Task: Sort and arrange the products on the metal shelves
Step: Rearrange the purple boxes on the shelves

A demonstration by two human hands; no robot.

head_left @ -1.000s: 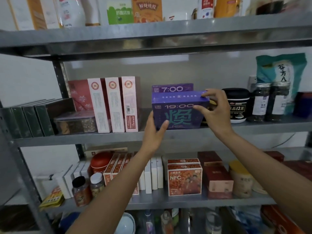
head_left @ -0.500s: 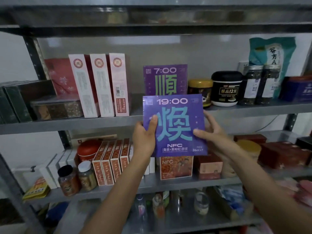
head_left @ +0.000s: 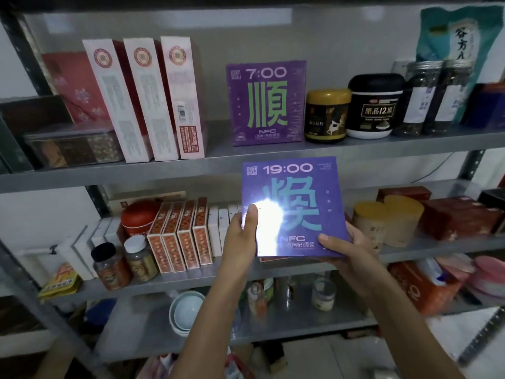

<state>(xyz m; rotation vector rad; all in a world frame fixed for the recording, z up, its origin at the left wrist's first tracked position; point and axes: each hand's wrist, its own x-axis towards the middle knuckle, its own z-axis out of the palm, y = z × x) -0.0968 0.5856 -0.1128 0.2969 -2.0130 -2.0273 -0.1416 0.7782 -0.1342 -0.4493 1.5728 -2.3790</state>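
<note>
Dim; glare on purple box [head_left: 297, 198]; edges warped, perhaps blurred.

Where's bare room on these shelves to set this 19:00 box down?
Best: the bare front strip of the upper shelf, before the 7:00 box and gold-lidded jar. The gap between that box and the pink boxes looks too narrow for the 19:00 box. The lowest shelf is bare in front, right of the bowls. The middle shelf is crowded.

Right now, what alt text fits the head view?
The left hand and right hand hold a purple 19:00 box near its lower corners before metal shelves; a matching 7:00 box stands upright on the shelf above, left of a gold-lidded jar.
</note>
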